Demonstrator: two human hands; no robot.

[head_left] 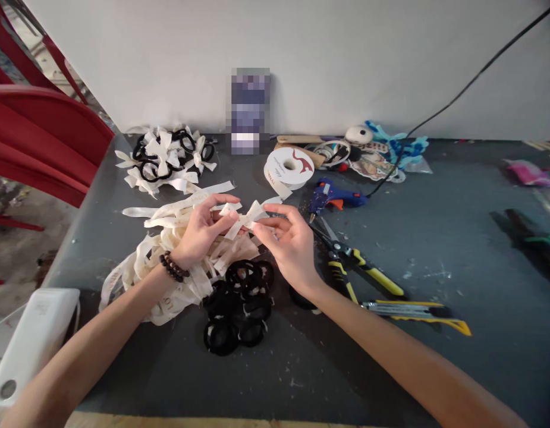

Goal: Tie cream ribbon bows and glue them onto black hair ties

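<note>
Between my two hands is a cream ribbon bow (pixel 252 215), held above the dark table. My left hand (pixel 207 229), a beaded bracelet at its wrist, pinches the bow's left loop between thumb and fingers. On the other side my right hand (pixel 290 241) grips the right loop and tail. A heap of loose cream ribbon strips (pixel 167 297) lies under and beside my left hand. Just below the hands sit several black hair ties (pixel 221 336) in a cluster. The ribbon spool (pixel 290 168) stands beyond my right hand.
Finished bows on black hair ties (pixel 163 154) lie at the back left. A blue glue gun (pixel 332 196) trails its cord rightward. Yellow-handled scissors (pixel 364 267) and a utility knife (pixel 417 310) lie right of my forearm. A white power strip (pixel 38 339) occupies the left edge.
</note>
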